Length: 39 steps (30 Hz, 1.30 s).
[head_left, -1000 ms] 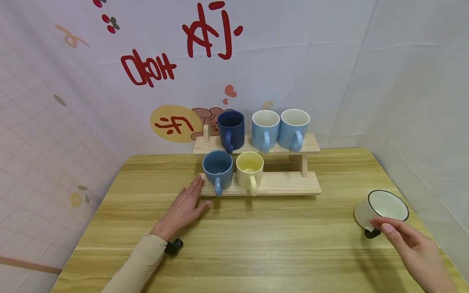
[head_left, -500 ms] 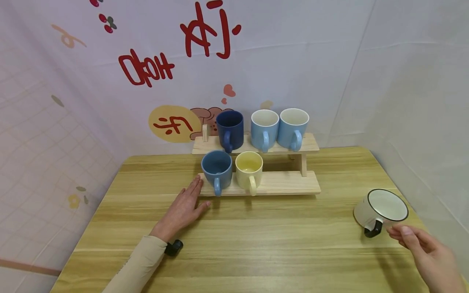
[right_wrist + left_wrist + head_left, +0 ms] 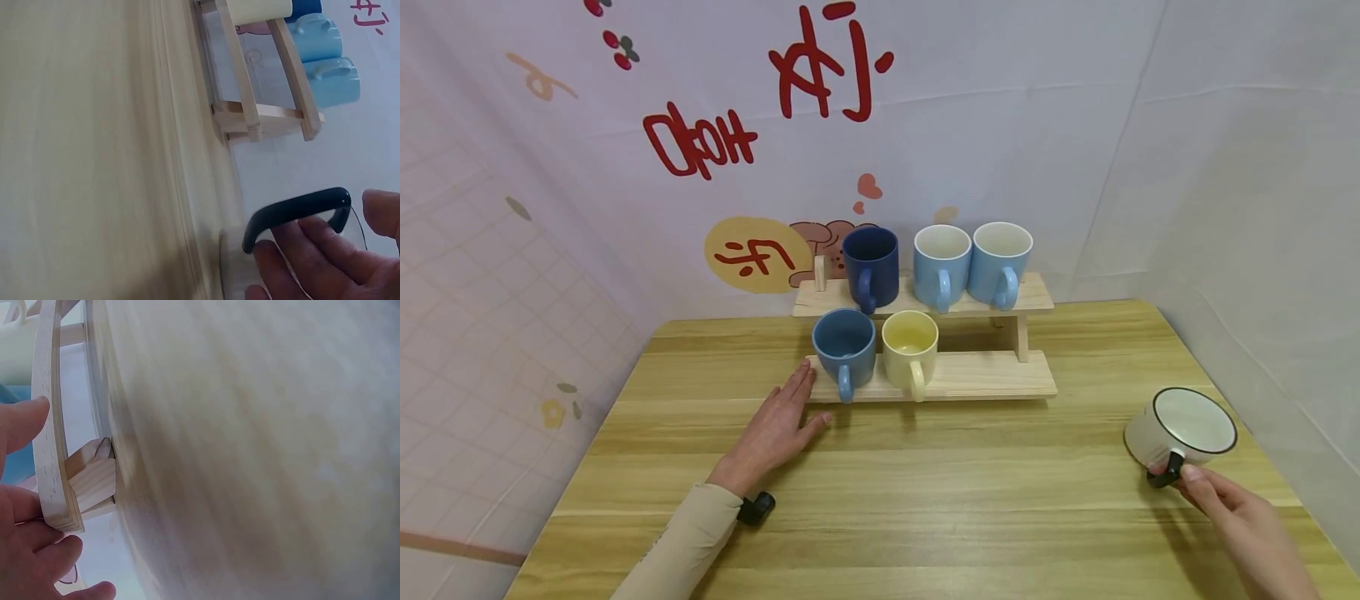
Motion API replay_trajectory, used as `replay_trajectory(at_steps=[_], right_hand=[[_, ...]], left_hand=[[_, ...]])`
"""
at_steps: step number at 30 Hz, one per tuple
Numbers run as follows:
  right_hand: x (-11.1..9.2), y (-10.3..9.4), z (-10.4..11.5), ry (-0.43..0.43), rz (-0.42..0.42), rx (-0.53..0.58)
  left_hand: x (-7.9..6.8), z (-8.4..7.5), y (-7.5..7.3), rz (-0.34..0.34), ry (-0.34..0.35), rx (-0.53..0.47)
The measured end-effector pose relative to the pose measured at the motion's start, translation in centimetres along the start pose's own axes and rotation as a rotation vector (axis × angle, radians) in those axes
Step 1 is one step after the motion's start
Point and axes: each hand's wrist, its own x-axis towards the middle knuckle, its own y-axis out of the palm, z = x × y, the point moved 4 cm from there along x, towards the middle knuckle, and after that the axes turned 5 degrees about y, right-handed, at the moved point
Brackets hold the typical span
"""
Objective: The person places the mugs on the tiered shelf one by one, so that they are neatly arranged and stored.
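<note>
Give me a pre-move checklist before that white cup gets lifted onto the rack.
1. Right hand on the white cup: fingers at its black handle, but a closed grip is not plain. Cannot tell.
2. Cup upright on the table: ok.
3. Free spot on the rack: lower shelf bare to the right of the yellow cup. Ok.
4. Rack steadied: left hand lies flat on the table, fingertips at the shelf's left end. Ok.
5. Upper shelf room: dark blue cup and two light blue cups fill most of it. Not ok.
</note>
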Motion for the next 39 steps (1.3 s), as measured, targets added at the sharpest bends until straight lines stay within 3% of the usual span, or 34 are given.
replay_trajectory(at_steps=[8,12,16,19,30,32,39], right_hand=[[-0.1,1.7,1.4,-0.228,0.028,0.257],[-0.2,1.9,1.5,-0.268,0.042,0.313],[-0.2,2.1,1.6,-0.304,0.081,0.516],[-0.4,2.2,2.2,-0.332,0.104,0.608],[-1.2,2.1,6.4,-0.294,0.066,0.305],[-1.3,2.2,7.4,-0.308,0.066,0.283],[-1.6,3.2,10.2,-0.388,0.080,0.366]], left_hand=[[0.0,0.0,-0.1,-0.004,0.005,-0.006],[-0.1,0.0,-0.1,-0.004,0.008,0.001],[-0.1,0.0,-0.1,0.002,0.004,0.001],[-0.1,0.0,-0.1,0.008,0.002,0.003],[-0.1,0.1,-0.1,0.004,0.000,0.007],[-0.1,0.1,-0.1,0.003,0.000,0.009],[-0.2,0.1,-0.1,0.001,0.002,0.000]])
